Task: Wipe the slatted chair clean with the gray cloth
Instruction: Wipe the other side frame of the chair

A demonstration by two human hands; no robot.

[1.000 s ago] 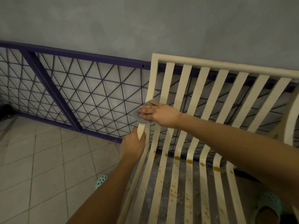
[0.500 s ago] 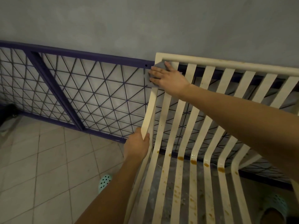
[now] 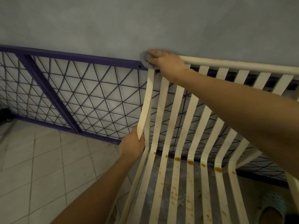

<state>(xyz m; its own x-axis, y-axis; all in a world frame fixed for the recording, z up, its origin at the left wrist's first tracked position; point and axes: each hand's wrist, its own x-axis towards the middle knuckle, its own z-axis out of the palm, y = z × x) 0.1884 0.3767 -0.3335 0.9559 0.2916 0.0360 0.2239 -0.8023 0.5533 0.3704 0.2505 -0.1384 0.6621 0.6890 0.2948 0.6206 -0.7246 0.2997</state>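
A person leans over a cream slatted chair [image 3: 191, 126] that stands against a gray wall [image 3: 145, 21], its backrest slats rising to a rounded top rail [image 3: 242, 64]. The right hand [image 3: 165, 62] reaches to the top left corner of the backrest, fingers curled over the gray cloth [image 3: 146, 59], which is pressed onto that corner and shows only as a blurred patch beside the fingertips. The left hand [image 3: 131, 147] grips the chair's outermost left slat [image 3: 145, 107] low down, just above the bend where backrest meets seat, thumb and fingers wrapped round it. Brown stains [image 3: 191, 162] dot the slats along that bend, and smaller brown smears run down the seat slats. Behind the chair, a purple metal frame with triangular wire mesh [image 3: 80, 94] leans along the wall over a pale tiled floor [image 3: 40, 167]. A foot in a teal perforated clog [image 3: 273, 202] shows at the lower right.
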